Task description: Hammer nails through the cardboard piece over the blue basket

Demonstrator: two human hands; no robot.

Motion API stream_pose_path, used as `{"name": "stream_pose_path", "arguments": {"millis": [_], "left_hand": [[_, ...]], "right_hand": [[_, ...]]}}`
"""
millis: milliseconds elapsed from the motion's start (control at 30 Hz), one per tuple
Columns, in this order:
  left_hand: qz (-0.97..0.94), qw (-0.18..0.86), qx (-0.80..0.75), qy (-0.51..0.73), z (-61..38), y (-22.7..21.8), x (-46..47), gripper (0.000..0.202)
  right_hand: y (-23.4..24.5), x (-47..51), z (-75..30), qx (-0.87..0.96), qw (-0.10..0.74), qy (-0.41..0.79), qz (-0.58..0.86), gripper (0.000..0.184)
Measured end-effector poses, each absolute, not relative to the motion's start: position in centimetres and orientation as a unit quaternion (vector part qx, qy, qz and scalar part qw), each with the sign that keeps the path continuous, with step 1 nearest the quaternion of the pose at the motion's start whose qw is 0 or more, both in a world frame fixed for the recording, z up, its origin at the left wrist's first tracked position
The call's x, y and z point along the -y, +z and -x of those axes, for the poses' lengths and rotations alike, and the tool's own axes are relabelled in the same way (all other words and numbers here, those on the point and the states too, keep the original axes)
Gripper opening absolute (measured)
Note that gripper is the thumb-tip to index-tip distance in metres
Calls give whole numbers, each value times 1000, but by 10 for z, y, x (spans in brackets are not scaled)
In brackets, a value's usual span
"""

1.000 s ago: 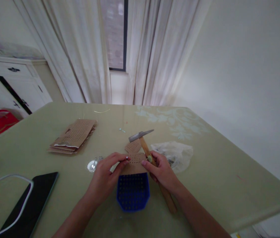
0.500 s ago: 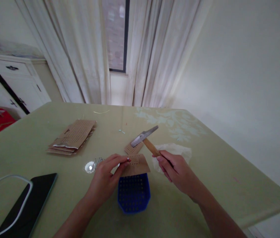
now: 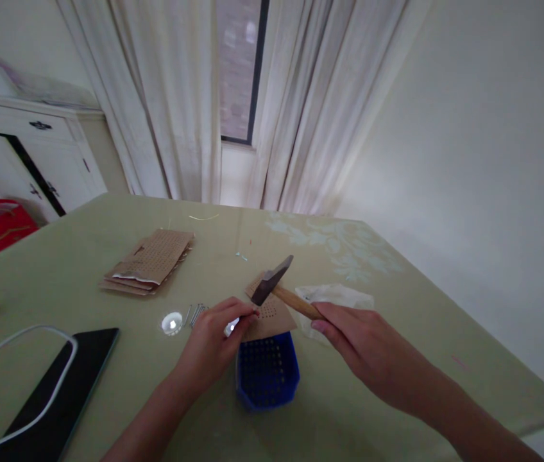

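My right hand (image 3: 356, 340) grips the wooden handle of a small hammer (image 3: 276, 284), whose metal head hovers just above a perforated brown cardboard piece (image 3: 272, 316). That cardboard lies over the far edge of a blue perforated plastic block (image 3: 267, 371). My left hand (image 3: 214, 340) pinches a small nail at the cardboard's left edge, fingertips closed right under the hammer head. Loose nails (image 3: 195, 313) lie to the left of that hand, beside a small shiny round lid (image 3: 172, 323).
A stack of perforated cardboard sheets (image 3: 151, 260) lies at the back left of the green table (image 3: 397, 308). A clear plastic bag (image 3: 337, 298) sits behind my right hand. A black tablet (image 3: 60, 385) with a white cable (image 3: 22, 337) is at the front left. A white cabinet (image 3: 36, 154) stands beyond.
My right hand slid down the handle and swung the hammer head up, then down toward the nail that my left hand holds. The camera shifted slightly left.
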State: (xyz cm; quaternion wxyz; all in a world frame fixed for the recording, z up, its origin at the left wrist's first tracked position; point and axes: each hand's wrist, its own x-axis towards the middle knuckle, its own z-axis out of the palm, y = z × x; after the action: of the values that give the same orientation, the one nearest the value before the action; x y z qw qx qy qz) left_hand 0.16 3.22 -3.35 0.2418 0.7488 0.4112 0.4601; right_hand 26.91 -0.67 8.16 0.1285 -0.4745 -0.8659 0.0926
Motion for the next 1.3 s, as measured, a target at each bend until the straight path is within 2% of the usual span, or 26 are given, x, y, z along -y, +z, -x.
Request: {"name": "stream_pose_path", "arguments": {"millis": [167, 467, 700, 967, 1300], "left_hand": [[-757, 226, -409, 456, -2, -35, -32, 17], [-760, 236, -396, 459, -3, -33, -30, 20], [-760, 239, -422, 432, -2, -35, -28, 10], [-713, 308, -433, 456, -4, -40, -25, 62], [-722, 289, -442, 447, -3, -41, -24, 66]], "right_hand": [[81, 11, -269, 880, 101, 62, 460, 40], [78, 14, -270, 871, 127, 84, 467, 36], [67, 17, -269, 860, 147, 98, 479, 35], [56, 16, -269, 859, 138, 86, 486, 36], [53, 15, -270, 861, 121, 104, 483, 37]]}}
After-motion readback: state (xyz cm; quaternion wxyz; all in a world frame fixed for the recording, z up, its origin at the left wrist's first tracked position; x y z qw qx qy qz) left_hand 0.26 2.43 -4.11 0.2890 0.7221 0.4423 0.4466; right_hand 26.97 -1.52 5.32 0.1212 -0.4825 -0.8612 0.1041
